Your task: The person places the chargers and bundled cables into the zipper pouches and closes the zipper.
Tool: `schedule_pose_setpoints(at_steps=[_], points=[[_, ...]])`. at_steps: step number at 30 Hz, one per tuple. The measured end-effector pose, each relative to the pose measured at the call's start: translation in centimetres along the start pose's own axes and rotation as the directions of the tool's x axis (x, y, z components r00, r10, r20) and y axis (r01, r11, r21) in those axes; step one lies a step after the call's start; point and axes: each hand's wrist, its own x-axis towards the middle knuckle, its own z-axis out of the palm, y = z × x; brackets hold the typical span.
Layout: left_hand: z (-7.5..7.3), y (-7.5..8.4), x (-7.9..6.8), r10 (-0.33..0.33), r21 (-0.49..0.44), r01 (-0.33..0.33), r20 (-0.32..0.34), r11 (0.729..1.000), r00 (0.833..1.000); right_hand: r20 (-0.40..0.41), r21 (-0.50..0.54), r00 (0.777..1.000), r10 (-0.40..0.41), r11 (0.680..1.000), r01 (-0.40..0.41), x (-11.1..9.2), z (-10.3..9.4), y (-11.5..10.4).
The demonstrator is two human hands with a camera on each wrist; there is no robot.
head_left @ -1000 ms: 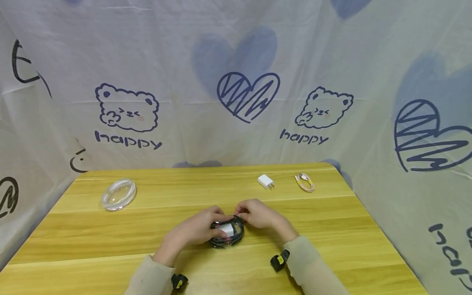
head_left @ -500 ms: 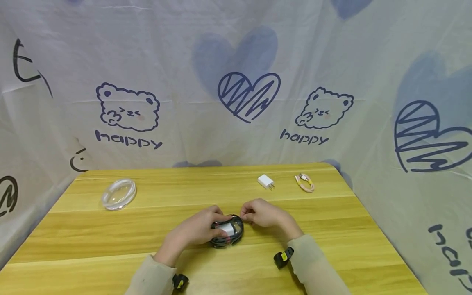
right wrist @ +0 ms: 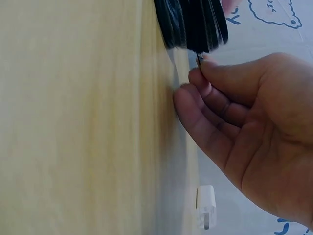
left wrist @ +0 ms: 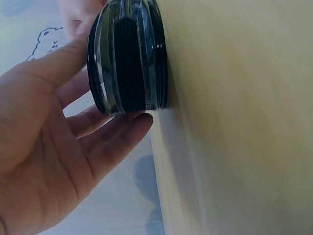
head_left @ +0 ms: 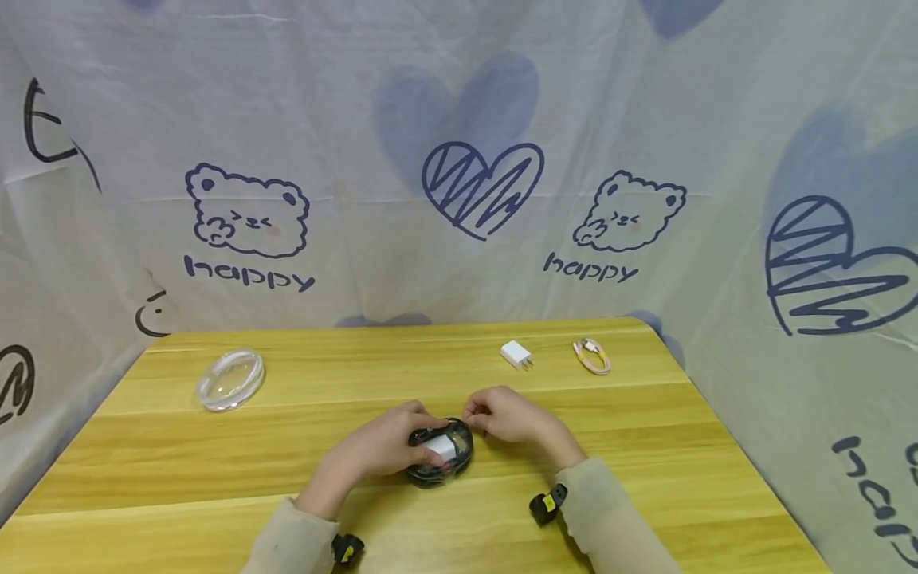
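Observation:
A coiled black cable (head_left: 430,476) with a white label (head_left: 442,448) on top sits at the middle of the wooden table, glossy in the left wrist view. My left hand (head_left: 387,440) grips the coil from its left side, thumb over the label and fingers round the far edge. On the opposite side, my right hand (head_left: 508,416) is at the coil's upper right edge. In the right wrist view, its thumb and index finger pinch a thin dark strip (right wrist: 199,59) sticking out from the coil; the other fingers are loosely curled.
A white charger plug (head_left: 516,353) lies at the back right, beside a small pale pink cable coil (head_left: 593,356) with yellow ties. At the back left is a clear-white coil (head_left: 232,379). A printed cloth (head_left: 344,159) hangs behind the table (head_left: 344,371).
My right hand has drawn slightly right from the coil, then eased back a little. The left hand keeps its hold, and the coil has barely shifted.

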Motion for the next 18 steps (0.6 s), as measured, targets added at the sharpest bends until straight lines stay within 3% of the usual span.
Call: schedule_pose_setpoints(at_steps=[4,11,18], points=[[-0.1,0.07,0.07,0.006,0.004,-0.006,-0.006,1.0,1.0,-0.042,-0.047,0.999,-0.022,0.999,0.021,0.22,0.21,-0.01],[0.04,0.09,0.34,0.084,0.052,-0.084,-0.004,0.995,0.996,-0.083,-0.101,0.994,-0.076,0.993,0.068,0.36,0.37,-0.42],[0.21,-0.08,0.37,0.089,0.045,-0.089,0.008,0.995,0.996,-0.097,-0.11,0.992,-0.084,0.991,0.073,0.45,0.6,-0.73]])
